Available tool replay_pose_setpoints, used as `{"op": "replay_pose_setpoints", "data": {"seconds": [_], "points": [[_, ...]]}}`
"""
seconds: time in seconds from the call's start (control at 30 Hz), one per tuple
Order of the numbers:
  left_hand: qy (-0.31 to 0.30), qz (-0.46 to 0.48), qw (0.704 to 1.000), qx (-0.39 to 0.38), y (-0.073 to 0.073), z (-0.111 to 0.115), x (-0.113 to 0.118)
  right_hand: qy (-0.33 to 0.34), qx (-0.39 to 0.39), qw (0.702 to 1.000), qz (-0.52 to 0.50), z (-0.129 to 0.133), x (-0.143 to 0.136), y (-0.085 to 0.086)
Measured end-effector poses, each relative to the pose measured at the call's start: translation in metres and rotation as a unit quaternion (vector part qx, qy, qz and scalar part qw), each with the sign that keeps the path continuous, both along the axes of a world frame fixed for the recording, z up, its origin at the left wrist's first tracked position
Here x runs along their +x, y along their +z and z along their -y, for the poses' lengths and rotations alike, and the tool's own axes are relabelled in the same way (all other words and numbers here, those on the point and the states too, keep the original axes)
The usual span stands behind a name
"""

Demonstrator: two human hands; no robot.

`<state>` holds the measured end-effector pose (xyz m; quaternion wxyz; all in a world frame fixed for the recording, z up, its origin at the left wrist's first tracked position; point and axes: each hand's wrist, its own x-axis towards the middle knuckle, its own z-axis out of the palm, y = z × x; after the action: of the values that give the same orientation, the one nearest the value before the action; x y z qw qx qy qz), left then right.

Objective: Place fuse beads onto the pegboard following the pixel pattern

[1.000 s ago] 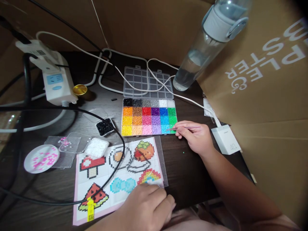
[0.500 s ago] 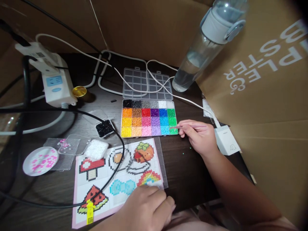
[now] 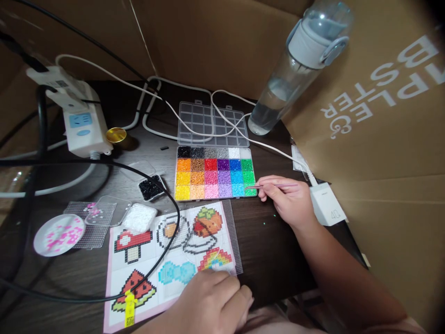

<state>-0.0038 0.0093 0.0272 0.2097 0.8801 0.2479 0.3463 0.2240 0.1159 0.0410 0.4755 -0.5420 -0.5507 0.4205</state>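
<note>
My right hand (image 3: pixel 283 197) is closed around a pair of thin pink tweezers (image 3: pixel 278 185), held nearly level. Their tip lies over the bottom right corner of the bead box (image 3: pixel 215 200), at the light-green beads (image 3: pixel 250 191) beside the blue ones; whether a bead is in it is too small to tell. On the lower edge of the pattern sheet (image 3: pixel 167 294) rests my left hand (image 3: pixel 215 297), its fingers curled under and their inner side hidden. A clear pegboard (image 3: pixel 232 232) lies partly under the sheet. Black outline beads sit over the printed egg and persimmon.
Left of the sheet are a white bead tray (image 3: pixel 139 218), a black bead tray (image 3: pixel 151 187) and a dish (image 3: pixel 41 236) with pink beads. A black cable (image 3: pixel 178 208) loops over the sheet. A water bottle (image 3: pixel 278 102), power strip (image 3: pixel 86 134) and charger (image 3: pixel 327 204) stand around.
The view has shifted slightly. The tweezer tip stays at the light-green beads, with hardly any movement of my right hand. My left hand keeps its place on the sheet.
</note>
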Motion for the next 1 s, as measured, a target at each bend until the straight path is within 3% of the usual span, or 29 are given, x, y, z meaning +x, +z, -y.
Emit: {"op": "replay_pose_setpoints", "data": {"seconds": [1.0], "points": [[0.002, 0.004, 1.000, -0.005, -0.0005, 0.0008, -0.0003, 0.009, -0.006, 1.000, 0.029, -0.0004, -0.0090, 0.0063]]}}
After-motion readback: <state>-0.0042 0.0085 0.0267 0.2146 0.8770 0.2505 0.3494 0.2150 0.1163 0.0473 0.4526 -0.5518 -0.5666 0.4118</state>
